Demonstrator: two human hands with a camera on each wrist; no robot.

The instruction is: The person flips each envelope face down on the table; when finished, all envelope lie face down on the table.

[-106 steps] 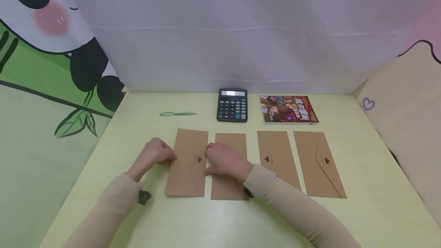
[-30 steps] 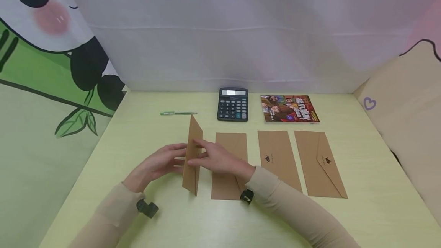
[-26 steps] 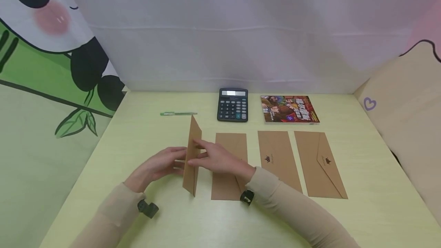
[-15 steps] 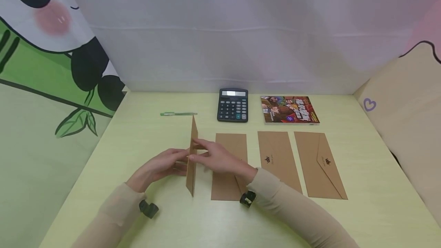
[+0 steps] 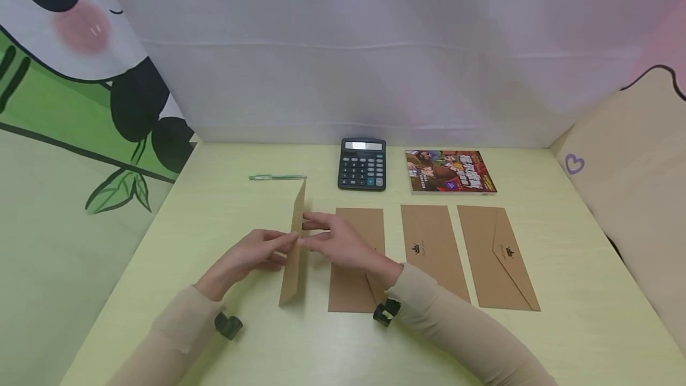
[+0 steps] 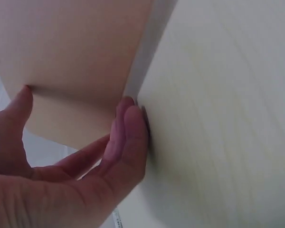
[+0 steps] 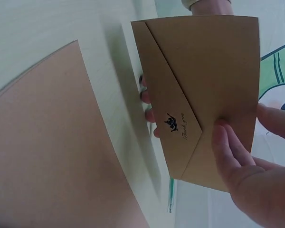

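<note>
A brown kraft envelope (image 5: pixel 293 270) stands on its long edge, tilted, between both hands. My left hand (image 5: pixel 254 252) holds its plain side, the thumb against the paper and the fingers curled at the lower edge. From the other side, my right hand (image 5: pixel 345 246) pinches it, thumb at the upper edge and fingers on the flap face. That face carries a printed crown (image 7: pixel 171 122) and small "Thank you" lettering in the right wrist view. Under my right hand lies a second envelope (image 5: pixel 348 290), partly covered. Further right are a third envelope (image 5: pixel 429 225) and a fourth envelope (image 5: pixel 488 276), its flap up.
Along the back of the pale table (image 5: pixel 300 350) lie a green pen (image 5: pixel 276 177), a black calculator (image 5: pixel 361 164) and a colourful book (image 5: pixel 450 171). The pen is just beyond the raised envelope's far end. A white curtain (image 5: pixel 375 76) rises behind the table.
The leftmost envelope has gone from nearly flat to standing on edge. Over the last half second its near end has swung left, and my left thumb has come onto it.
</note>
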